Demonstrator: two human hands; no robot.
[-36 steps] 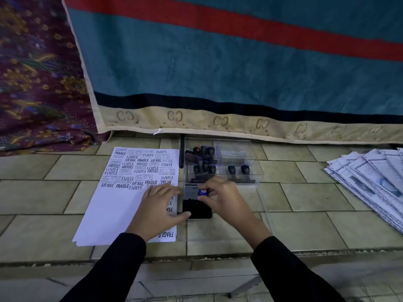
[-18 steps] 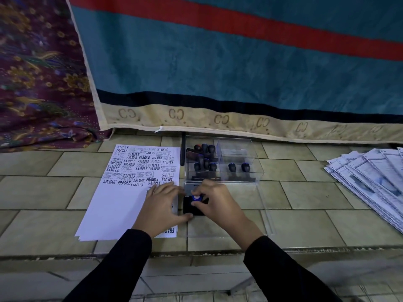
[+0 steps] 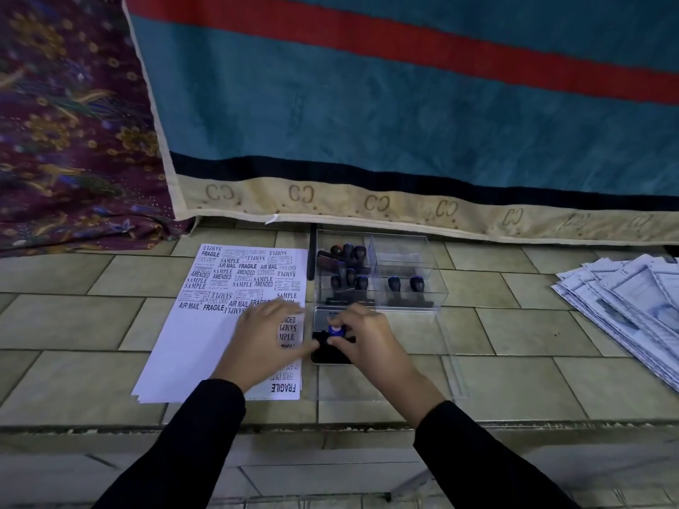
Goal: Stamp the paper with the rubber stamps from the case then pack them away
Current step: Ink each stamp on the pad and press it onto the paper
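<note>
A white paper sheet (image 3: 198,347) covered in black stamp prints lies on the tiled ledge. My left hand (image 3: 262,339) lies flat on its right part, thumb against the black ink pad (image 3: 327,356). Over the pad my right hand (image 3: 367,337) pinches a rubber stamp (image 3: 335,330) by its blue-topped handle; the stamp's base is hidden by my fingers. Behind the pad stands the clear plastic case (image 3: 404,266) with several dark stamps inside. Its clear lid (image 3: 453,365) lies flat under my right wrist.
A fanned pile of printed papers (image 3: 624,310) lies at the right. A teal, red-striped cloth (image 3: 404,104) hangs behind the case, with a purple patterned cloth (image 3: 66,123) to the left. The ledge's front edge (image 3: 330,424) runs just under my wrists.
My right hand has brought the stamp from the pad's raised lid down over the black pad. My left hand has stayed on the paper beside the pad.
</note>
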